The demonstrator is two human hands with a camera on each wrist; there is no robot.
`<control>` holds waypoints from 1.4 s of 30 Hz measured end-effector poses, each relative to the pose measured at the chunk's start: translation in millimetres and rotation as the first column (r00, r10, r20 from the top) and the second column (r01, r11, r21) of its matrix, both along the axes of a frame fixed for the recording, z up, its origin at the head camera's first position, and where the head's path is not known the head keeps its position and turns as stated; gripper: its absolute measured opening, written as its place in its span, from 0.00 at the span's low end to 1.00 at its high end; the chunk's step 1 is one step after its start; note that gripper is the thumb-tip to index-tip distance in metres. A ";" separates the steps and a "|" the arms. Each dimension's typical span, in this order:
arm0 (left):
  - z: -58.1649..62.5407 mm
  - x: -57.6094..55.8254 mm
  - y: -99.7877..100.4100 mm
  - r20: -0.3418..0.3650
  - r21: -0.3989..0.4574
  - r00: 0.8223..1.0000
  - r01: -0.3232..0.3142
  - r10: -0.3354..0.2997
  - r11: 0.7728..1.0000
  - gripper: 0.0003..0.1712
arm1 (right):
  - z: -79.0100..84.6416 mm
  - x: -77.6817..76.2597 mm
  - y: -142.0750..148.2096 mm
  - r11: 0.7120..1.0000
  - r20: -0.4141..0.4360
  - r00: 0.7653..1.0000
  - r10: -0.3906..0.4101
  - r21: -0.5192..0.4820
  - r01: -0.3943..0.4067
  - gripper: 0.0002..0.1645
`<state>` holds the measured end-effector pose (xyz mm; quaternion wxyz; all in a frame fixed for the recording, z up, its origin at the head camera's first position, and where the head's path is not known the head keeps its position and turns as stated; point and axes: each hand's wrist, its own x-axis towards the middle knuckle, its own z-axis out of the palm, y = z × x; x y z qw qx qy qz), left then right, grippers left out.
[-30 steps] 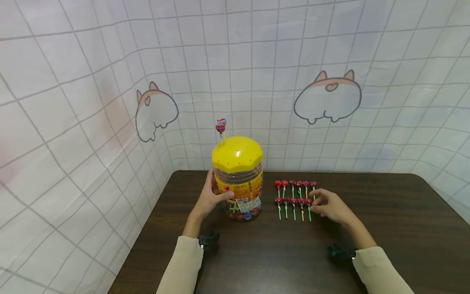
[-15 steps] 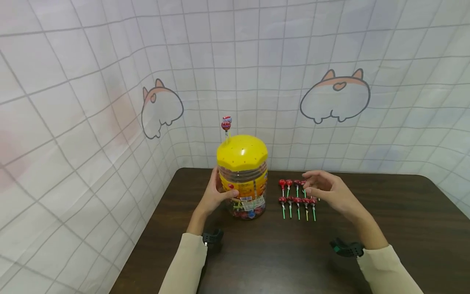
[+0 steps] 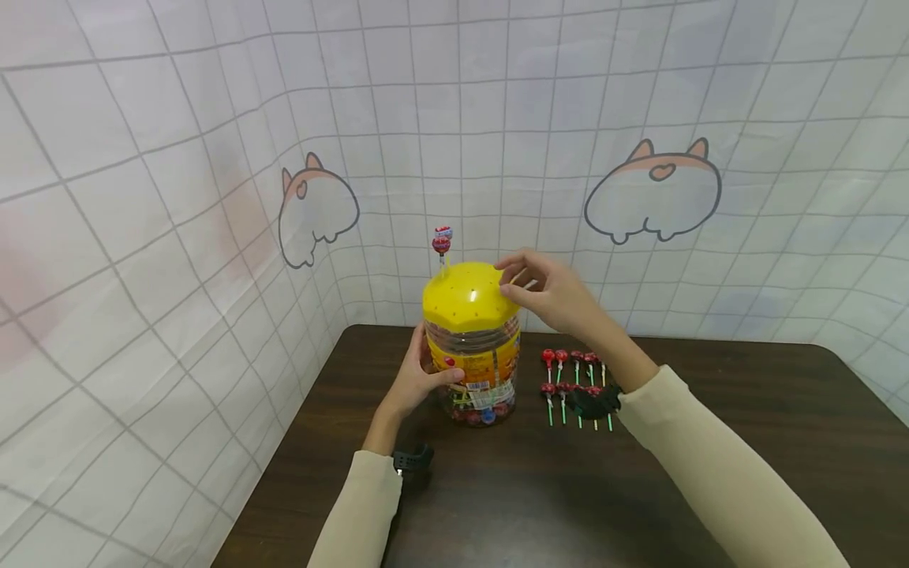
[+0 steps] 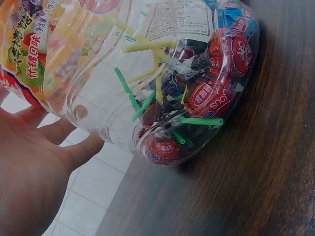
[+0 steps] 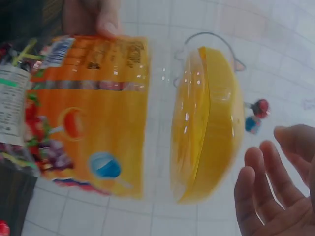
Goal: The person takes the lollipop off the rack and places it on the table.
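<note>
My left hand (image 3: pixel 412 385) grips the side of a clear plastic candy jar (image 3: pixel 490 364), its thumb lying across the front label. A domed yellow lid (image 3: pixel 469 298) dotted with small holes tops the jar. Two wrapped lollipops (image 3: pixel 442 245) stand upright at the lid's back left. My right hand (image 3: pixel 552 293) is beside the lid's right edge with fingers bent; in the right wrist view its fingers (image 5: pixel 268 189) hold nothing and appear apart from the lid. Through the jar's lower wall, the left wrist view shows several lollipops (image 4: pixel 209 98) with green and yellow sticks.
Two rows of lollipops lie right of the jar on the dark wooden table (image 3: pixel 738 426): a back row (image 3: pixel 562 357) and a front row (image 3: pixel 548 390), partly covered by the right wrist's black strap (image 3: pixel 595 404). A white gridded curtain (image 3: pixel 469 142) hangs behind and left.
My right hand has left the right end of the lollipop rows, risen, and moved left to the yellow lid. The left hand keeps its grip on the jar.
</note>
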<state>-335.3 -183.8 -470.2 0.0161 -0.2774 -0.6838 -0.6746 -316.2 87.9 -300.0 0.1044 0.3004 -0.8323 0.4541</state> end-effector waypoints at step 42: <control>-1.3 -1.1 -1.4 0.031 -0.027 0.999 -0.018 0.019 0.999 0.54 | 18.3 -41.4 -88.8 0.996 -0.131 0.991 -0.022 -0.093 0.010 0.23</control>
